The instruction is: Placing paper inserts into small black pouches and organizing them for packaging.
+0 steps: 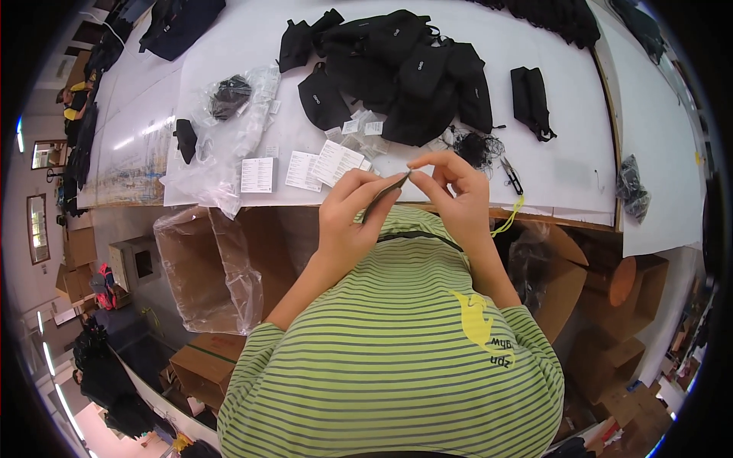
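Just over the table's front edge, my left hand pinches a thin, dark, flat piece, like a folded tag or small card, held edge-on. My right hand meets it at the upper tip, with thumb and forefinger pressed together. Whatever lies between those right fingertips is too small to make out. White printed cards lie beyond my left hand, with small clear packets behind them. Close to my right hand are a tangle of black strings and thread snips with a yellow-green cord.
Black zip pouches are heaped at the table's far middle, and another black pouch lies to the right. Clear plastic bags cover the left side. Below the edge stand cardboard boxes, one with a plastic liner.
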The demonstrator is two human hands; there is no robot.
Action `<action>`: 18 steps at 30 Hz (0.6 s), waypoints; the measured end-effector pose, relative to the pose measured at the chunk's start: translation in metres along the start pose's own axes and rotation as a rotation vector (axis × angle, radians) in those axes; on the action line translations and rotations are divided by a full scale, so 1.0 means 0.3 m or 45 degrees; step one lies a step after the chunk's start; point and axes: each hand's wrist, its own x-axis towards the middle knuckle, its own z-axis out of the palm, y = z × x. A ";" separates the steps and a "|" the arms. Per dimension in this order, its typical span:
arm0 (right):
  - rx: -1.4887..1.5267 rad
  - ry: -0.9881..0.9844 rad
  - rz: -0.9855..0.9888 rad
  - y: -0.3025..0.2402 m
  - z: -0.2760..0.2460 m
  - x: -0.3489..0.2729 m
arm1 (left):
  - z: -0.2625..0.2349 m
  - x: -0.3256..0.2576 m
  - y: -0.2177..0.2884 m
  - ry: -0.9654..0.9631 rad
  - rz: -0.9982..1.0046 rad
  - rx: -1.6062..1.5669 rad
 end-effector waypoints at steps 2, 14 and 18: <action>0.089 -0.088 0.021 0.029 -0.019 -0.010 | 0.001 -0.008 -0.005 -0.018 -0.030 -0.061; 0.058 -0.402 -0.011 0.046 -0.011 0.035 | -0.043 0.051 -0.071 -0.445 -0.784 -0.858; 0.207 -0.451 0.051 0.079 -0.002 0.074 | -0.035 0.074 -0.100 -0.433 -0.695 -0.718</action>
